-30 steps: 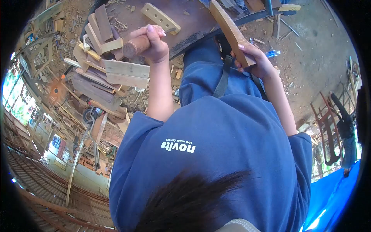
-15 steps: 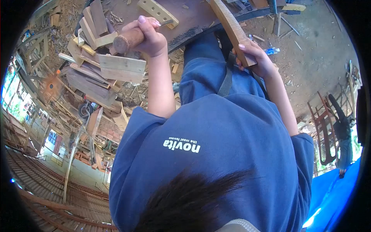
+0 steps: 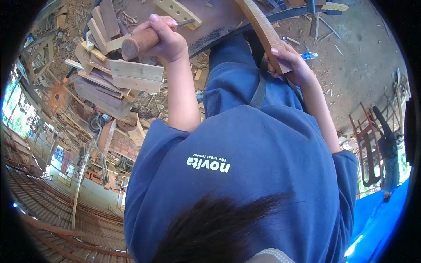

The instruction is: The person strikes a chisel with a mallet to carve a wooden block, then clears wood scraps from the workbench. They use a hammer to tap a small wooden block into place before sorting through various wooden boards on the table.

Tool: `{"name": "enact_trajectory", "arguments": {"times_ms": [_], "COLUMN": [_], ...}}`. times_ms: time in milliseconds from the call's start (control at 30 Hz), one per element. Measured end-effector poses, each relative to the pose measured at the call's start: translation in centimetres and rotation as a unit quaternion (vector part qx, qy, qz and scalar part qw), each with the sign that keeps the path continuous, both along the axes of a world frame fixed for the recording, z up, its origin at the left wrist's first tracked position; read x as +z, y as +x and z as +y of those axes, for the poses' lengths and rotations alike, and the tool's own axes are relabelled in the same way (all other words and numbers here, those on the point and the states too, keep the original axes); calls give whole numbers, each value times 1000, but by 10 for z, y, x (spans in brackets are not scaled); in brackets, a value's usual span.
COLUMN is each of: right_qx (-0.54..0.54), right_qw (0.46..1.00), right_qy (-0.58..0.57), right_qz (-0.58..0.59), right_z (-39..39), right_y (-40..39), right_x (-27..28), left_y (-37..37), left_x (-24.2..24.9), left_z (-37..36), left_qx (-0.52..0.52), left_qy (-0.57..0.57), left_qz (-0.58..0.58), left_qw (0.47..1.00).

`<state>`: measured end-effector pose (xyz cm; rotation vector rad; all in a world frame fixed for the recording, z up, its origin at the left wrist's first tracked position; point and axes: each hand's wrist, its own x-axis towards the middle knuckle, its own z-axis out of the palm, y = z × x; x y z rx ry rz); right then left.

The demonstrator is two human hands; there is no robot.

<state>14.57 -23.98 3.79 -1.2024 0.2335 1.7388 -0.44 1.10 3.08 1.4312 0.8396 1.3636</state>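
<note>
My left hand is closed around the thick wooden handle of a tool. Its thin metal shaft points right, over a pale wood strip with several holes. On the other side, my right hand grips the near end of a long, slightly curved brown wood piece, thumb on top. The piece slants away to the upper left, over the edge of a dark work surface, and its far end is cut off by the frame.
Stacked boards and offcuts lie at left. A blue-labelled bottle is on the littered ground at right. A wooden chair frame and another person are at far right, near a blue sheet.
My left hand and the tool have shifted slightly left and up. The wood piece in my right hand has barely moved.
</note>
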Motion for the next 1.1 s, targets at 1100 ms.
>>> {"name": "enact_trajectory", "arguments": {"times_ms": [1100], "right_qx": [498], "right_qw": [673], "right_qy": [261], "right_qz": [-479], "right_z": [137], "right_y": [44], "right_x": [236], "left_y": [-13], "left_x": [-25], "left_z": [2], "left_qx": [17], "left_qy": [-20], "left_qz": [105], "left_qw": [994]}}
